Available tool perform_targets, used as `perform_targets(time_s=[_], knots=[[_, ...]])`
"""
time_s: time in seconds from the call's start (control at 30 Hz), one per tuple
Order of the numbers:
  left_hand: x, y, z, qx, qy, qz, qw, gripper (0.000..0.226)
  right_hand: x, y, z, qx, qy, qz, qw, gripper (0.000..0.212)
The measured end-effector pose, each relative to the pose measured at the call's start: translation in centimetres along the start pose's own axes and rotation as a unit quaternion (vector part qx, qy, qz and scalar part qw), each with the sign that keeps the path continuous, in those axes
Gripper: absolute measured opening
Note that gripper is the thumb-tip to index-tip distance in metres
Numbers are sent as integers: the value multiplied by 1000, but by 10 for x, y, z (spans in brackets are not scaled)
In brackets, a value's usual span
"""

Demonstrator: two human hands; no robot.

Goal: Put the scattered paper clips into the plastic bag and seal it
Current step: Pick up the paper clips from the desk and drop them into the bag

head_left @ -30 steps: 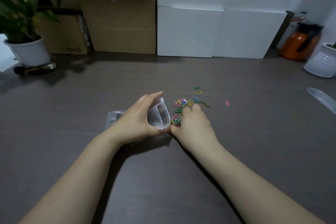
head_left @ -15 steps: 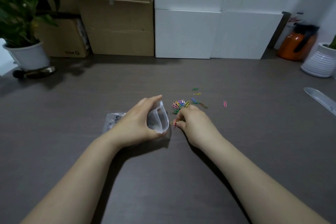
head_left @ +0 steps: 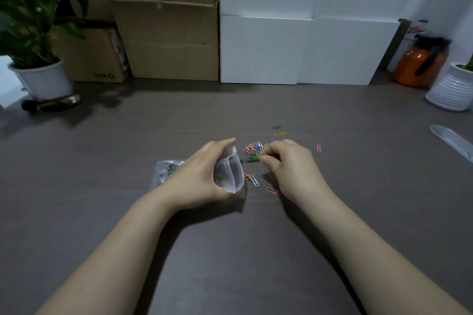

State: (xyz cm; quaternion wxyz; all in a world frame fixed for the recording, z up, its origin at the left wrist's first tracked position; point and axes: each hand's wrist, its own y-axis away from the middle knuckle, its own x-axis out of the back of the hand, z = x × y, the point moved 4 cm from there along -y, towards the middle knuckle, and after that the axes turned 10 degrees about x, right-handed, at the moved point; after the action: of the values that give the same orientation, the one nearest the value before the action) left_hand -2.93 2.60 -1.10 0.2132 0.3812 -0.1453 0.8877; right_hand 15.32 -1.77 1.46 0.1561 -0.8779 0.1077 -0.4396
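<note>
A small clear plastic bag (head_left: 230, 174) lies on the dark table, its mouth held wide open toward the right by my left hand (head_left: 199, 176). Just right of the mouth sits a pile of coloured paper clips (head_left: 253, 151). My right hand (head_left: 286, 163) rests beside the pile with its fingertips pinched on some clips at the pile's edge. Three loose clips (head_left: 253, 179) lie between the bag and that hand. A pink clip (head_left: 318, 148) lies alone farther right, and a green and a yellow clip (head_left: 277, 130) lie behind the pile.
Cardboard boxes (head_left: 166, 38) and white panels (head_left: 307, 48) line the back edge. A potted plant (head_left: 35, 59) stands back left. At the right are an orange jug (head_left: 417, 64), a white ribbed pot (head_left: 450, 89) and a clear plastic piece (head_left: 450, 140).
My right hand has moved from the bag's mouth back to the pile. A few clips now lie on the table beside the mouth. My left hand holds the bag as before.
</note>
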Motion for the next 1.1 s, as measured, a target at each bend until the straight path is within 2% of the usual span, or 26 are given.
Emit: perform_targets(time_s=[0.1, 0.27, 0.33, 0.47, 0.57, 0.63, 0.7, 0.77, 0.8, 0.93, 1.1], knots=[[-3, 1, 5, -3, 7, -14, 1000, 97, -2, 5, -19, 36, -32, 10, 999, 7], [-11, 3, 14, -29, 1, -23, 999, 99, -22, 10, -39, 87, 18, -54, 995, 11], [-12, 3, 14, -39, 8, -22, 999, 98, -24, 11, -42, 92, 22, -43, 995, 12], [-10, 1, 10, -25, 45, -22, 998, 96, -16, 14, -44, 83, -66, -25, 994, 7], [-7, 1, 8, -12, 51, -1, 999, 93, 7, 6, -31, 71, -63, 27, 995, 10], [-4, 1, 7, -3, 54, 12, 998, 93, 22, 1, -12, 39, 10, -1, 999, 23], [-1, 1, 5, 5, 60, 20, 998, 93, 26, 4, 16, -31, 77, -129, 988, 56], [0, 0, 5, 6, 61, 24, 998, 93, 22, 15, 34, -90, 109, -254, 957, 71], [1, 0, 4, 7, 59, 23, 998, 93, 18, 19, 39, -100, 113, -280, 948, 76], [0, -1, 3, 6, 58, 14, 998, 94, 6, 13, 40, -84, 113, -244, 959, 98], [-1, -3, 1, -1, 50, 16, 999, 93, -7, -5, 36, -69, 131, -223, 963, 95]])
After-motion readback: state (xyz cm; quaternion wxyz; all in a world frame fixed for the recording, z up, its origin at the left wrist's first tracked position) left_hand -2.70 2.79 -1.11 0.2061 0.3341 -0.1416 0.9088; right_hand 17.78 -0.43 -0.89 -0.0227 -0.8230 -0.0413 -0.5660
